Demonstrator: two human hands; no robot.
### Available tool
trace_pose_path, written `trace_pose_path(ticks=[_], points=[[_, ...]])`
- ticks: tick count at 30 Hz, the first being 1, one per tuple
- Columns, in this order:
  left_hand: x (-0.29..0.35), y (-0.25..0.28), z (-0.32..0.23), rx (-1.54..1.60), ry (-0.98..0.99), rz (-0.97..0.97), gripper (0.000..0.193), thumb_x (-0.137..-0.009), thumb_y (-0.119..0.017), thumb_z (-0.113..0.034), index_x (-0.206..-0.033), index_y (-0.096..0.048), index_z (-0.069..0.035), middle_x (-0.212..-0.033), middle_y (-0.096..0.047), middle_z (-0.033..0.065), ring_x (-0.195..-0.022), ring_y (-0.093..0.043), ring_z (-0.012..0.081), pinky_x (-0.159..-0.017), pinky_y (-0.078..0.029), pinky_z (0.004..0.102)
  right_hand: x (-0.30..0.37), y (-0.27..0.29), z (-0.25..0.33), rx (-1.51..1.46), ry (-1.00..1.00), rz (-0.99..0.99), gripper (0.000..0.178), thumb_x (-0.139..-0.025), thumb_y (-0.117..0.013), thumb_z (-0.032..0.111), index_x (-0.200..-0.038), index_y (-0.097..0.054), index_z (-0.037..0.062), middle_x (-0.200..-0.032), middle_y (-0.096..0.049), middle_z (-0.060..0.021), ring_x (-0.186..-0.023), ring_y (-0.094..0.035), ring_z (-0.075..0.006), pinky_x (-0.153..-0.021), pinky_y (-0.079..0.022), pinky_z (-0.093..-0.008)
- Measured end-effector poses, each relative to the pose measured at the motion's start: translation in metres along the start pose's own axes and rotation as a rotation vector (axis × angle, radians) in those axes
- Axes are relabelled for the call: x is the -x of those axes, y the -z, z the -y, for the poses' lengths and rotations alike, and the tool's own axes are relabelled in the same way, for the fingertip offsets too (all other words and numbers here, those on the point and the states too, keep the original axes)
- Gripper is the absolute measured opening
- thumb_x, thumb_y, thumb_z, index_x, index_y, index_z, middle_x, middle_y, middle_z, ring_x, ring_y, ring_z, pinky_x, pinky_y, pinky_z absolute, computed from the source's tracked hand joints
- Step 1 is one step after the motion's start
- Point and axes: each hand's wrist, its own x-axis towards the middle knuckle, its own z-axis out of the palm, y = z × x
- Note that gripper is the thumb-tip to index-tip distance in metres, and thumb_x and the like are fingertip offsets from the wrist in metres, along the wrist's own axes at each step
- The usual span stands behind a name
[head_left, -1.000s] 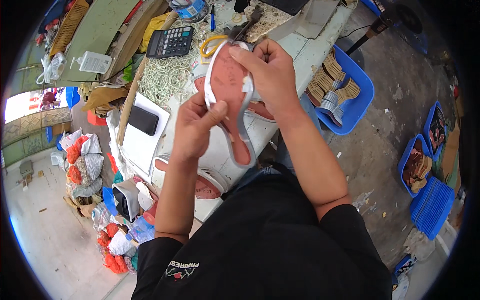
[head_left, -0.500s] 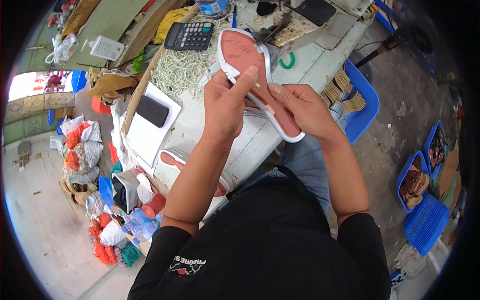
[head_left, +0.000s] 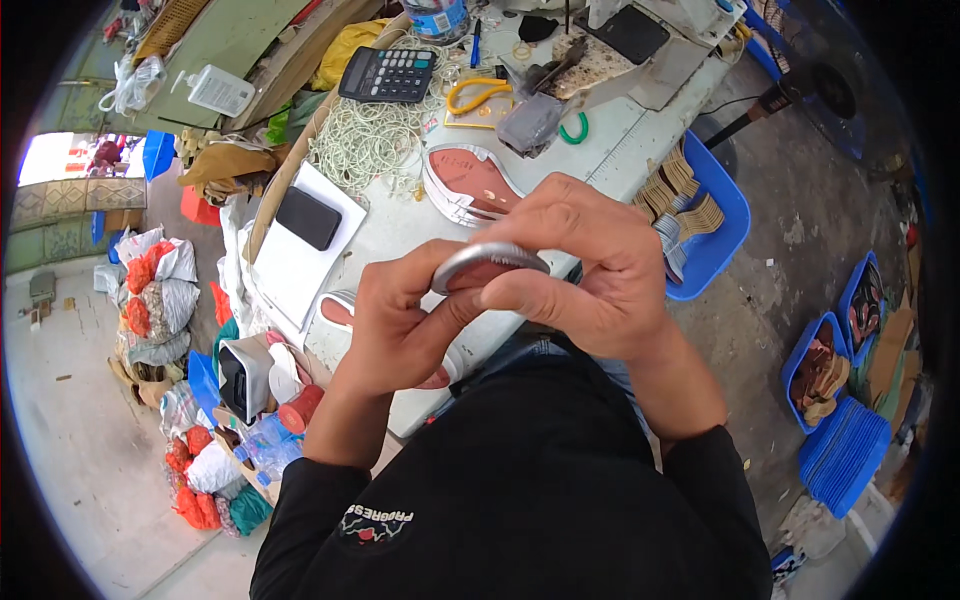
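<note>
Between my hands a shoe insole [head_left: 492,256] with a silvery-white rim is tipped up, so mostly its end and edge show. My left hand [head_left: 405,315] pinches it from the left, thumb and fingers pressed on it. My right hand [head_left: 590,265] grips its other side, with the thumb below and the fingers over the top. Just beyond my hands lies a stack of similar reddish-brown insoles [head_left: 465,178] with white edges, partly hidden by my right hand. More such insoles [head_left: 338,310] lie near my left forearm, mostly covered by it.
On the white worktable [head_left: 400,215] are a calculator [head_left: 387,75], a heap of pale elastic bands [head_left: 365,145], a phone [head_left: 307,218] on paper, and yellow-handled scissors [head_left: 478,95]. A blue bin [head_left: 722,235] of tan pieces stands at the table's right edge. A fan [head_left: 830,75] is farther right.
The insole has come closer to my body and turned from face-up to nearly edge-on. Both hands have shifted their hold, and the stack beneath and the yellow-handled scissors now show.
</note>
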Motion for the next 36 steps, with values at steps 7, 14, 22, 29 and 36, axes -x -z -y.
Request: trace_pose_path(ticks=[7,14,22,29,36], points=[[-0.001,0.008,-0.008,-0.313,-0.165,0.065,0.032,-0.088,-0.082,-0.007,-0.119,-0.073,-0.004,-0.097,-0.079,0.01,-0.088,-0.079,0.0241,-0.074,-0.059,0.0328,0.003,-0.002,0.01,-0.153,-0.032,0.071,0.026,-0.081,-0.087,0.004,-0.106,-0.08,0.0001,-0.099,-0.073,-0.0123,-0.088,-0.068,-0.019,-0.081,-0.053,-0.0299],[0.014,0.005,0.019,0.075,0.017,0.102,0.022,-0.091,-0.081,-0.005,-0.113,-0.075,-0.002,-0.09,-0.077,0.0064,-0.083,-0.073,0.0144,-0.075,-0.054,0.0289,0.015,-0.016,0.011,-0.273,-0.25,0.013,0.018,-0.091,-0.078,0.01,-0.107,-0.081,0.0027,-0.085,-0.07,-0.0038,-0.078,-0.06,-0.0129,-0.081,-0.047,-0.0294],[0.026,0.004,0.032,0.38,0.151,0.101,0.016,-0.095,-0.078,-0.003,-0.111,-0.075,0.0,-0.092,-0.077,0.0057,-0.089,-0.072,0.0134,-0.081,-0.055,0.0299,0.022,-0.011,-0.006,-0.637,-0.569,0.181,0.019,-0.095,-0.072,0.01,-0.107,-0.079,-0.0016,-0.103,-0.065,-0.0071,-0.091,-0.058,-0.0131,-0.079,-0.045,-0.0279],[0.019,-0.004,0.042,0.299,0.148,0.185,0.017,-0.099,-0.073,-0.003,-0.116,-0.074,0.001,-0.107,-0.081,0.0123,-0.103,-0.075,0.018,-0.094,-0.058,0.0339,0.028,-0.016,-0.017,-0.737,-0.707,0.114,0.02,-0.099,-0.074,0.017,-0.107,-0.076,-0.0011,-0.097,-0.065,-0.0053,-0.081,-0.057,-0.0089,-0.075,-0.045,-0.0243],[0.03,-0.005,0.048,0.61,0.349,0.044,0.027,-0.102,-0.072,-0.011,-0.125,-0.068,0.002,-0.114,-0.078,0.0099,-0.104,-0.074,0.0164,-0.093,-0.058,0.0332,0.039,-0.023,-0.04,-0.11,-0.535,0.134,0.042,-0.091,-0.08,0.023,-0.125,-0.066,0.0015,-0.103,-0.065,-0.0089,-0.083,-0.062,-0.0195,-0.081,-0.051,-0.033]])
